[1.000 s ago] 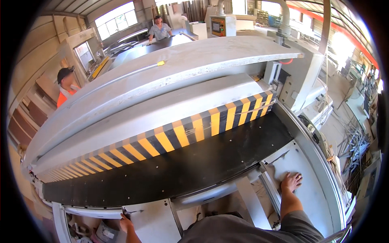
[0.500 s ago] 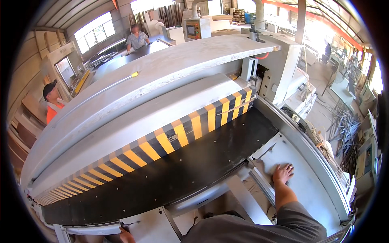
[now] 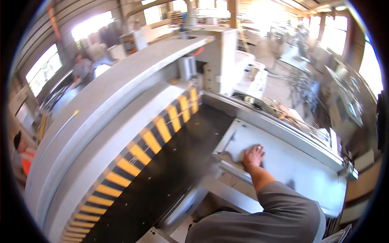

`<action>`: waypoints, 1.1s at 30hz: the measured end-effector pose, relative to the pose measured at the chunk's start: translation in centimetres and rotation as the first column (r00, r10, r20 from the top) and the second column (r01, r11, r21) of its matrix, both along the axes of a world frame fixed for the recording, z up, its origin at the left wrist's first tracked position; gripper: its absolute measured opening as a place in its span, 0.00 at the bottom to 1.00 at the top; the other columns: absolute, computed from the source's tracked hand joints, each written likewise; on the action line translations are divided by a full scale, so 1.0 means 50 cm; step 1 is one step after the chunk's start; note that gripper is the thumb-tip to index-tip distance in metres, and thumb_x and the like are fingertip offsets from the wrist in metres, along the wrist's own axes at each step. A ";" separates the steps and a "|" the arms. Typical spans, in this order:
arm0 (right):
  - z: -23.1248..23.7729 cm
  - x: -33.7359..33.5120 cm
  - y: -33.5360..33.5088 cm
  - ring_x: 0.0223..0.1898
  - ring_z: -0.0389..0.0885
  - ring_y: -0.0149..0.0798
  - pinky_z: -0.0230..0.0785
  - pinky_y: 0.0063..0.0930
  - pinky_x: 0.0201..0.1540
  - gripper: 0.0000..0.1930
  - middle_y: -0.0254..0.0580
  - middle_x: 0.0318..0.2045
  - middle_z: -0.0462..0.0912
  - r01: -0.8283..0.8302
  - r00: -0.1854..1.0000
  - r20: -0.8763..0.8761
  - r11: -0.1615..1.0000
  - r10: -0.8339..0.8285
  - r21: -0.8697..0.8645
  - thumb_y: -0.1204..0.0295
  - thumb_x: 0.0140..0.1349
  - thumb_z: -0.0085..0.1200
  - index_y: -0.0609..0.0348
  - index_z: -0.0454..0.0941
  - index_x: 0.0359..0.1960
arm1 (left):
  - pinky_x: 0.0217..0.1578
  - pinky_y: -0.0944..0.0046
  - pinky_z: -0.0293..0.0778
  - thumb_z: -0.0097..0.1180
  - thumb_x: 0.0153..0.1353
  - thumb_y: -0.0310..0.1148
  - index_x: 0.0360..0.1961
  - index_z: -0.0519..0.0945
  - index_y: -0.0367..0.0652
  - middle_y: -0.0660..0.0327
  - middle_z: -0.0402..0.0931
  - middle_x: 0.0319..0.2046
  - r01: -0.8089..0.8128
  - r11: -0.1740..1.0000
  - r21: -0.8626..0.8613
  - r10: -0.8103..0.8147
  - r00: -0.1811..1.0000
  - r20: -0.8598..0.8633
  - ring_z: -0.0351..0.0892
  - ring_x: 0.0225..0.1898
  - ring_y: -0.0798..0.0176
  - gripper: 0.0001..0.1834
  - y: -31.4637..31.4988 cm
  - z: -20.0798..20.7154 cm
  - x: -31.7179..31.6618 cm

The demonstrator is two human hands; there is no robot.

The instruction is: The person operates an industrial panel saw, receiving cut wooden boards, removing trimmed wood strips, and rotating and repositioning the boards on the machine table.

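One bare right hand of the person lies palm down on one pale metal plate, close to the edge that faces the machine; its grip is wide, with the fingers spread apart, and I see nothing held in it. The left hand is out of view, so its grip I cannot tell. The plate is at the right end of one large grey machine, just beside one black bed, and one metal rail runs along its far side. Above the bed there is one bar with yellow and black stripes; the stripes are too blurred for an exact count. One thin rod with a yellow tip lies along the curved top of the machine. Behind it, two other people are seen: one person in grey, blurred, and one person in orange at the left rim.
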State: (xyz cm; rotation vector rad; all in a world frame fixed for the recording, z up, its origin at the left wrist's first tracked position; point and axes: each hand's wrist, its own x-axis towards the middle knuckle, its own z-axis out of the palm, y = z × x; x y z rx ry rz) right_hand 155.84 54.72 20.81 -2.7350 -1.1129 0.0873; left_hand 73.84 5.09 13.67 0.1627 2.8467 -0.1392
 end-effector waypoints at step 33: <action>-0.016 0.015 -0.005 0.81 0.42 0.53 0.33 0.60 0.79 0.41 0.51 0.79 0.53 0.030 0.999 0.038 0.998 -0.032 0.058 0.46 0.71 0.44 0.63 0.55 0.77 | 0.54 0.41 0.78 0.50 0.71 0.49 0.73 0.64 0.45 0.44 0.76 0.61 0.159 0.985 0.071 -0.153 0.985 -0.081 0.78 0.59 0.39 0.34 0.257 0.016 0.046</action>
